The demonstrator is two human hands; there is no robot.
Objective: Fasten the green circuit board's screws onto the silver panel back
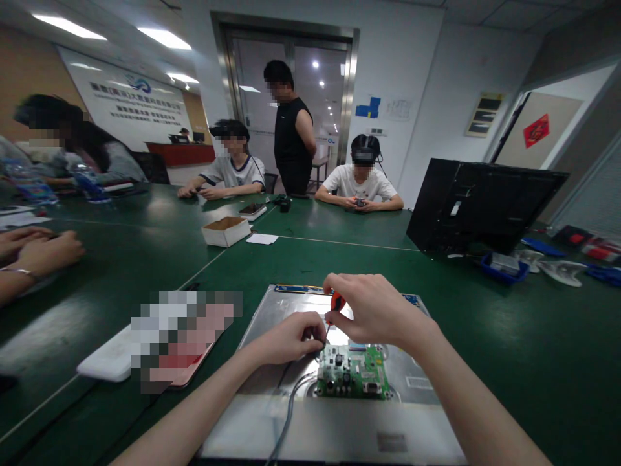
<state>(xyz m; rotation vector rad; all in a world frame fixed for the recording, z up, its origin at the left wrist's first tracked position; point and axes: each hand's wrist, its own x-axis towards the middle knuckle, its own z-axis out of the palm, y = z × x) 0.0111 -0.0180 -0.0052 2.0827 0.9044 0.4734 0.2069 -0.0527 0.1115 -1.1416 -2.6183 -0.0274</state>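
Note:
A green circuit board [353, 371] lies on a silvery metal panel [257, 424] in front of me. My right hand [371, 307] is closed around the red and black handle of a screwdriver [336, 301]. The thin shaft slants down to the board's upper left corner. Beside that corner, my left hand [299, 336] has its fingers pinched together near the shaft's lower end; whatever they hold is too small to make out. Grey cables [290, 414] run from the board's left side towards the panel's front edge.
Left of the panel lie a white device [109, 356] and a pink phone [187, 369]. Further back stands an open white box [226, 232]. A black monitor [480, 207] and a blue tray [504, 268] are at the right. Several people are around the green table [524, 336].

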